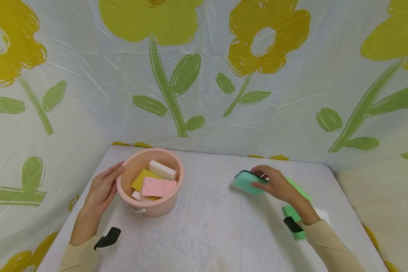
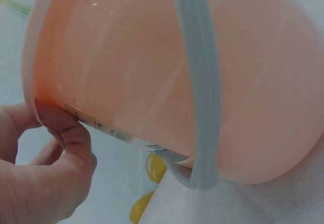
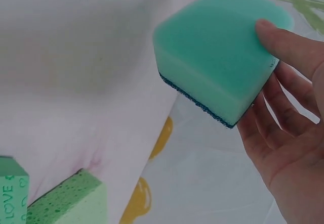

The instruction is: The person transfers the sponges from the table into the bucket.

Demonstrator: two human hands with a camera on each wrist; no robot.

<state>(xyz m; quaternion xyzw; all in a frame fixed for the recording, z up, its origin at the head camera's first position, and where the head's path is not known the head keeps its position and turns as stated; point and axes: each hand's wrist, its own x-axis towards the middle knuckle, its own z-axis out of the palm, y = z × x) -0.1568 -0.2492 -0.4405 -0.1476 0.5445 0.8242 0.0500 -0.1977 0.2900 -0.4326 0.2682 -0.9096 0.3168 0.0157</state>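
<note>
A pink bucket [image 1: 170, 202] stands at the left of the table with several sponges inside. Among them a pink sponge [image 1: 159, 187] lies on top of a yellow sponge [image 1: 141, 180], beside a white sponge [image 1: 162, 170]. My left hand [image 1: 100, 189] grips the bucket's rim, thumb on one side and curled fingers on the other, as the left wrist view [image 2: 55, 158] shows. Over the right half of the table, my right hand [image 1: 275, 183] pinches a teal sponge [image 3: 217, 47] with a dark scouring layer, held above the surface between thumb and fingers.
Under the right forearm lie a green sponge [image 1: 292, 213] marked with letters and a lighter green sponge [image 1: 299, 189]. A white handle [image 2: 202, 82] hangs along the bucket's side. Flower-patterned cloth [image 1: 210, 94] walls in the white table [image 1: 204, 226].
</note>
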